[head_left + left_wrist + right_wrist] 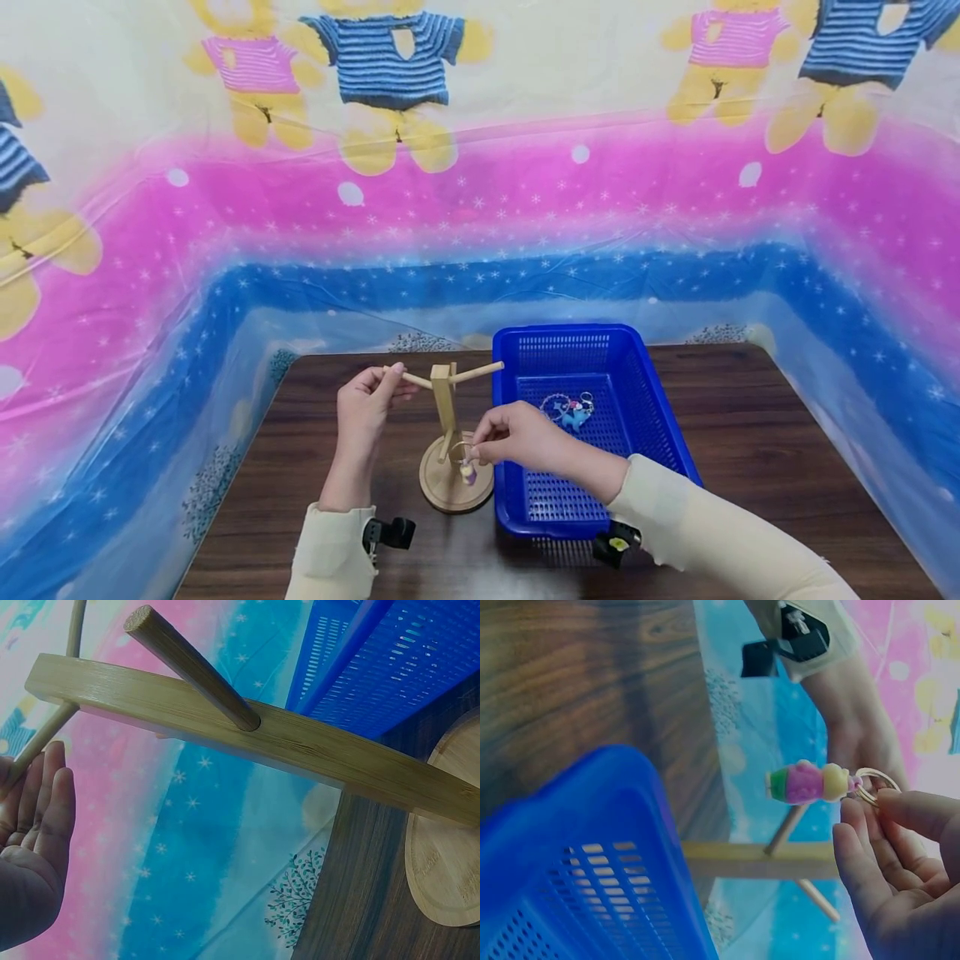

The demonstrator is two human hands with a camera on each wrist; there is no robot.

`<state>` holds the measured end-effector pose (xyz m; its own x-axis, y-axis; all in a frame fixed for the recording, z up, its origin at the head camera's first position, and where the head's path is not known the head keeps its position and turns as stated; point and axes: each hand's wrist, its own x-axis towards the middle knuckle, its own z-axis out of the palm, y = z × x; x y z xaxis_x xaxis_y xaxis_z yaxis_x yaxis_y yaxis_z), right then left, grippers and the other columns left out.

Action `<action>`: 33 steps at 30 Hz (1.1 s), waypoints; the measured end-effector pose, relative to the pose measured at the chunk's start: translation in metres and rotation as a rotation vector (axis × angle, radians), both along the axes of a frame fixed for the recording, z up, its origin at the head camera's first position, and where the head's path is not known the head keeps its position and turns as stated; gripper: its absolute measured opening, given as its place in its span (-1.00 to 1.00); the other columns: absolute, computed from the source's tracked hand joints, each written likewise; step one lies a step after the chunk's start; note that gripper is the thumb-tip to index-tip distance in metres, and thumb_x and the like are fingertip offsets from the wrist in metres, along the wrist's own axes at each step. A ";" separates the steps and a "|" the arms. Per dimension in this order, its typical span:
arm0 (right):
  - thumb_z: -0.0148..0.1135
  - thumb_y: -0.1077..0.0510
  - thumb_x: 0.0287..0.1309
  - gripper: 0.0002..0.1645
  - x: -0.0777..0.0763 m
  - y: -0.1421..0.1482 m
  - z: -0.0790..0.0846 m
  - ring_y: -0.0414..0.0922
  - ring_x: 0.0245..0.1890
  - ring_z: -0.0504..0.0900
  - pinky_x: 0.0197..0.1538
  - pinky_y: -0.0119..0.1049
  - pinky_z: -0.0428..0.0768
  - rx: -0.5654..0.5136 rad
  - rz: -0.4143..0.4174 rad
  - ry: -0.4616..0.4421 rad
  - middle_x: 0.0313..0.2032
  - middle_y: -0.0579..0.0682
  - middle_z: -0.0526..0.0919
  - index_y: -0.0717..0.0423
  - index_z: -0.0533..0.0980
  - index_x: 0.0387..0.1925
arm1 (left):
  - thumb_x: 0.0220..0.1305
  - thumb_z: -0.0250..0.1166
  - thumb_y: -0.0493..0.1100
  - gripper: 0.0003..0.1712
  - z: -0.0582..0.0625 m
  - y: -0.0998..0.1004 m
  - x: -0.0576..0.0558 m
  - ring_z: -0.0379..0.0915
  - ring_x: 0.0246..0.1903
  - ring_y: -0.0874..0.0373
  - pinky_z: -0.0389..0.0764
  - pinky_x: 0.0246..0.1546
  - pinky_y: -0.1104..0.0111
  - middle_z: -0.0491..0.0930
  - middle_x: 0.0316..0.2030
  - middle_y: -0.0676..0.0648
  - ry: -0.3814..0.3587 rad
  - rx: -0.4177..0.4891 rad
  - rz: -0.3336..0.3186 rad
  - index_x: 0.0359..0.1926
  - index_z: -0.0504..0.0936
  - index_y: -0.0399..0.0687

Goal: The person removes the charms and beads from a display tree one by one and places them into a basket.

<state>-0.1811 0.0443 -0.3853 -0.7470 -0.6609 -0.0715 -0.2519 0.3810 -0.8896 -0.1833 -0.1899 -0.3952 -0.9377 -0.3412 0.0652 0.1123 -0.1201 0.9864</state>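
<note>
A wooden peg stand [446, 408] with a round base [442, 492] stands on the table. My left hand [367, 404] pinches the tip of its upper left peg [417, 379] between thumb and fingers. My right hand [521, 437] pinches the metal ring of a small figure keychain [468, 473], close to a lower peg [446, 446]. In the right wrist view the keychain [802, 784] shows a yellow head, pink body and green bottom, with its ring [877, 784] at the thumb and fingertip. Whether the ring touches the lower peg I cannot tell.
Right of the stand sits a blue perforated basket [660, 417], its near left rim under my right hand. Inside lie a blue animal keychain [574, 417] and a pink beaded loop [552, 406]. A patterned cloth [450, 283] hangs behind the dark wooden table [780, 467].
</note>
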 end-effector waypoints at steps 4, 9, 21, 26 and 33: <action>0.34 0.27 0.28 -0.91 -0.007 0.007 0.005 -0.14 -0.34 0.73 -0.20 -0.31 0.73 0.008 -0.004 -0.009 -0.35 0.16 0.79 0.27 0.67 -0.28 | 0.45 0.25 -0.30 -0.76 -0.001 0.000 0.000 0.71 -0.53 0.38 0.80 -0.33 0.49 0.70 -0.59 0.21 -0.004 -0.003 -0.001 -0.44 0.64 -0.10; 0.34 0.24 0.29 -0.88 -0.017 0.016 0.007 -0.09 -0.35 0.74 -0.20 -0.29 0.78 0.034 -0.039 -0.023 -0.38 0.15 0.78 0.27 0.66 -0.29 | 0.45 0.25 -0.29 -0.77 -0.001 0.000 0.000 0.70 -0.53 0.39 0.78 -0.35 0.53 0.70 -0.60 0.21 -0.008 -0.008 -0.004 -0.43 0.64 -0.12; 0.30 0.23 0.32 -0.89 -0.046 0.041 0.011 -0.20 -0.32 0.75 -0.11 -0.24 0.82 0.121 -0.093 -0.075 -0.29 0.14 0.79 0.24 0.64 -0.25 | 0.46 0.25 -0.28 -0.76 -0.001 0.000 0.000 0.70 -0.53 0.39 0.79 -0.33 0.50 0.70 -0.61 0.21 -0.013 -0.018 -0.004 -0.43 0.64 -0.11; 0.30 0.20 0.33 -0.87 -0.056 0.049 0.006 -0.21 -0.31 0.74 -0.07 -0.21 0.82 0.153 -0.112 -0.082 -0.24 0.17 0.79 0.22 0.64 -0.24 | 0.46 0.25 -0.27 -0.76 -0.001 -0.001 0.000 0.71 -0.52 0.39 0.82 -0.27 0.43 0.70 -0.61 0.21 -0.018 -0.033 -0.001 -0.43 0.64 -0.11; 0.28 0.19 0.34 -0.86 -0.068 0.058 -0.002 -0.19 -0.30 0.73 -0.07 -0.21 0.82 0.176 -0.132 -0.089 -0.23 0.16 0.77 0.22 0.64 -0.23 | 0.45 0.25 -0.27 -0.77 -0.001 0.000 0.000 0.70 -0.53 0.39 0.81 -0.29 0.45 0.70 -0.61 0.21 -0.019 -0.029 0.002 -0.43 0.64 -0.11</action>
<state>-0.2492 0.1025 -0.3876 -0.8115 -0.5297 -0.2467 -0.1130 0.5565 -0.8231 -0.1836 -0.1901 -0.3957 -0.9382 -0.3414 0.0573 0.0936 -0.0910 0.9914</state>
